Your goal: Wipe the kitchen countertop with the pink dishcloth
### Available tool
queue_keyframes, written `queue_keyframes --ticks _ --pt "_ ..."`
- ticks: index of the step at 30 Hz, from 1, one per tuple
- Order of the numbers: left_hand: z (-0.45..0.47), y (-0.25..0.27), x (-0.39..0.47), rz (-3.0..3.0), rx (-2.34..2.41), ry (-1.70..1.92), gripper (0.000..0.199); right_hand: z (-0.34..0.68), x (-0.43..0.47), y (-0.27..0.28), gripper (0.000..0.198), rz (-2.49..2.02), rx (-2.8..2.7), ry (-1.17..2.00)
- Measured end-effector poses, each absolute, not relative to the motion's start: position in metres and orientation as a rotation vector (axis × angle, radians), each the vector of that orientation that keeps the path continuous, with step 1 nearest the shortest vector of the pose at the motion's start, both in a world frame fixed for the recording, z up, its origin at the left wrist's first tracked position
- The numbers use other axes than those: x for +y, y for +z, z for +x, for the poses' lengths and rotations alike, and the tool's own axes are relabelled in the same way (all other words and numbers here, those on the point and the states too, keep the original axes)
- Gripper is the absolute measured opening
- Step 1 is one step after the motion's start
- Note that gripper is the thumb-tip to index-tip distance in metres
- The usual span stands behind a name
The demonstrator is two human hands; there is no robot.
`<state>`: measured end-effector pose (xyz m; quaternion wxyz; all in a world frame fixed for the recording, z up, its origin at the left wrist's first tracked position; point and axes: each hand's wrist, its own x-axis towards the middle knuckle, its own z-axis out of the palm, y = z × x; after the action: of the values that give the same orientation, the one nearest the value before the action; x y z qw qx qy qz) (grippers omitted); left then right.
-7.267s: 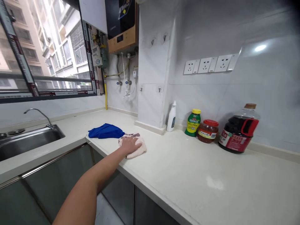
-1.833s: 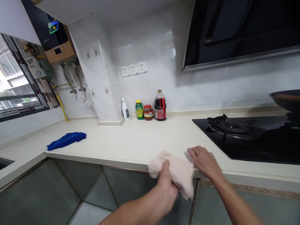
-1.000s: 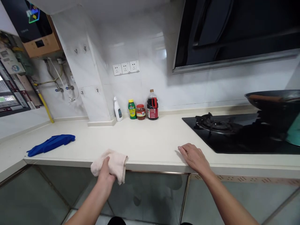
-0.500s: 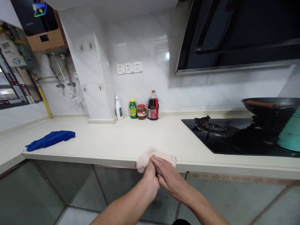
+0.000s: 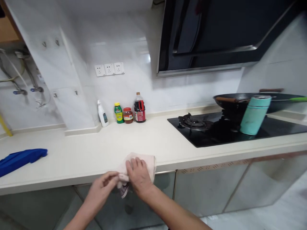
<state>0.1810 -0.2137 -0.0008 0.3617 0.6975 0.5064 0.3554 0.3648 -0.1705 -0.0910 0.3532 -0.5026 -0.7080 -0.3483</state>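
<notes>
A pale pink cloth (image 5: 149,162) lies over the front edge of the white countertop (image 5: 79,159), part of it hanging down in front. My left hand (image 5: 102,188) pinches a bunched left corner of the cloth between thumb and fingers, just off the counter edge. On top of the cloth rests my right hand (image 5: 139,175), its fingers bent and pressing into the fabric at the edge. A dark-patterned bit of the cloth dangles between the two hands.
At left lies a blue cloth (image 5: 24,159). Along the wall stand a white bottle (image 5: 103,115), a green bottle (image 5: 118,113), a red-lidded jar (image 5: 128,115) and a dark sauce bottle (image 5: 139,110). A black gas stove (image 5: 206,135) carries a wok (image 5: 242,98) and a teal flask (image 5: 255,116).
My hands were together on the cloth and are now apart, the left drawing out a corner. The view has turned right, bringing the whole teal flask into sight.
</notes>
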Motion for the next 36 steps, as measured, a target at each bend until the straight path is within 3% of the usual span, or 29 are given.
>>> queue_keyframes --ticks 5,11,20,27,31,36 --pt "0.169 0.014 -0.15 2.529 1.479 1.338 0.034 0.373 -0.163 -0.091 0.029 -0.982 -1.761 -1.002" --pt "0.142 -0.011 -0.099 2.756 1.676 0.954 0.041 0.461 -0.181 -0.099 0.036 -1.009 -1.798 -1.001" --pt "0.127 -0.009 -0.08 2.941 1.562 0.518 0.052 0.701 -0.23 -0.127 0.054 -1.236 -1.785 -1.03" --pt "0.124 -0.012 -0.068 2.912 1.567 0.531 0.054 0.865 -0.265 -0.139 0.055 -1.851 -1.599 -0.916" --pt "0.126 -0.014 -0.069 2.878 1.591 0.514 0.056 0.891 -0.277 -0.131 0.058 -2.005 -1.508 -0.885" --pt "0.13 -0.015 -0.069 2.848 1.649 0.517 0.056 0.833 -0.269 -0.128 0.052 -1.863 -1.564 -0.931"
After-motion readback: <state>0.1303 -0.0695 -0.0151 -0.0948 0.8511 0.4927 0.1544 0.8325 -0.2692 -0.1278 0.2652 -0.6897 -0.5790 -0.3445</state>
